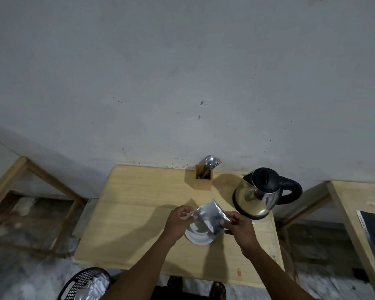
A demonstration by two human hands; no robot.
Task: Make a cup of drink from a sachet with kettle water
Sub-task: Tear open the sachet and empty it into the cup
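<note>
A silver foil sachet is held in the air above a white cup on the wooden table. My left hand pinches the sachet's left top corner, and my right hand pinches its right side. The sachet hides much of the cup's mouth, so the cup's contents cannot be made out. A steel kettle with a black lid and handle stands at the table's right rear, a short way beyond my right hand.
A wooden holder with spoons and forks stands at the table's back edge by the wall. A black mesh basket with silver wrappers sits on the floor at front left. Wooden frames flank the table on both sides.
</note>
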